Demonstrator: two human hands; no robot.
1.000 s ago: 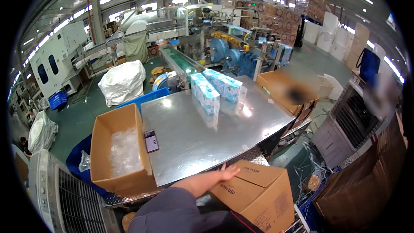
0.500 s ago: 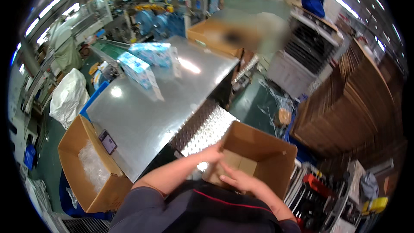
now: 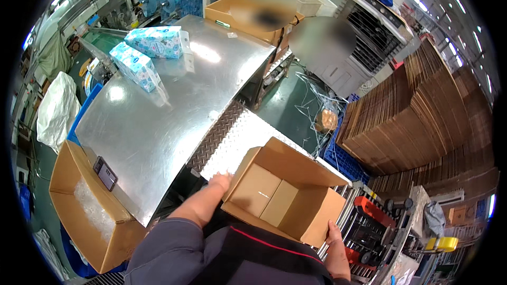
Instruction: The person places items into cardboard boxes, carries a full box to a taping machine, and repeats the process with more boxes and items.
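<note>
An open cardboard box point(image 3: 259, 179) stands in front of me, tilted in view, and its bare bottom seam shows inside. My left hand point(image 3: 221, 180) is against the outer left wall of the box, its fingers partly hidden along that side. At the opposite end, my right hand point(image 3: 334, 233) grips the right flap point(image 3: 323, 216), thumb on the near edge and the other fingers mostly out of sight behind it.
Left of the box is a metal table point(image 3: 158, 121) with two blue-and-white tissue packs point(image 3: 134, 66) and a phone point(image 3: 105, 173) at its edge. Another carton point(image 3: 68, 206) holds clear plastic. Flattened cardboard stacks point(image 3: 401, 126) and a roller conveyor point(image 3: 346, 200) are on the right.
My hands have moved apart from the box's near left corner to its two opposite sides. The box has turned slightly and its right flap now stands out. The view has shifted.
</note>
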